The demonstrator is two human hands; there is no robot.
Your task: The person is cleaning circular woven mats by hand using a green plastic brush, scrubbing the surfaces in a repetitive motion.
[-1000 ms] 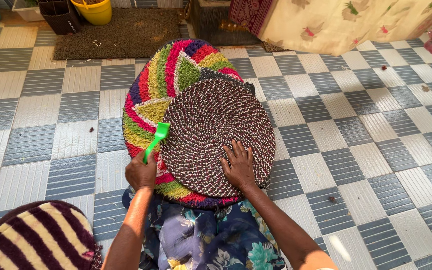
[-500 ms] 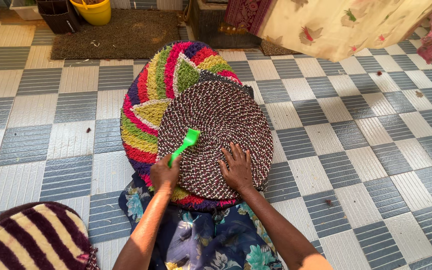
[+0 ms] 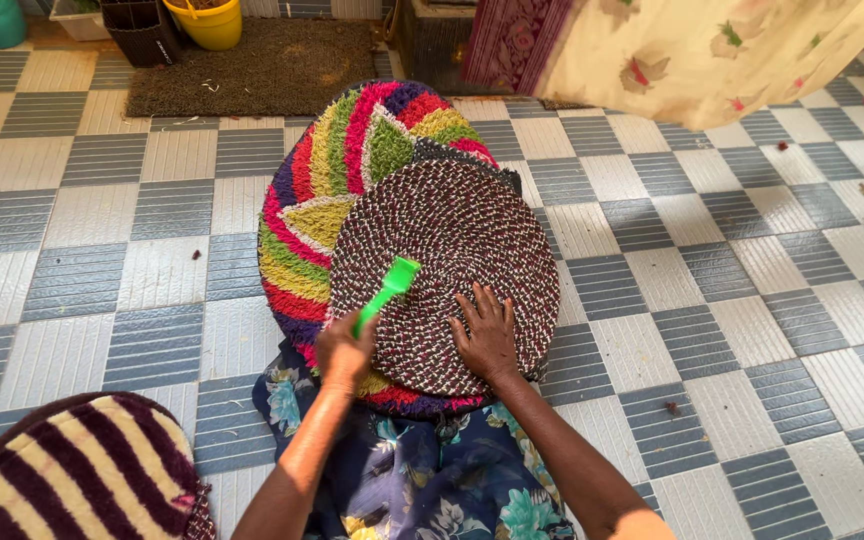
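A round braided mat [image 3: 452, 240] in dark red and white lies on top of a bigger shaggy rug [image 3: 322, 190] with red, green, yellow and purple stripes. My left hand [image 3: 344, 352] grips a small green brush [image 3: 388, 288], whose head rests on the braided mat's left part. My right hand [image 3: 487, 335] lies flat, fingers spread, on the mat's near edge. Both mats rest partly over my lap, which is covered by a blue flowered cloth [image 3: 422, 470].
A striped maroon and cream cushion [image 3: 82, 470] sits at the bottom left. A brown doormat [image 3: 252, 65], a yellow pot [image 3: 202, 20] and a dark crate [image 3: 137, 25] stand at the back. Patterned cloth [image 3: 692, 50] hangs at the top right. Grey and white tiles [image 3: 732, 300] surround me.
My left hand moved the green brush rightward from the shaggy rug's edge onto the braided mat. My right hand stayed pressed on the mat. The view shifted slightly.
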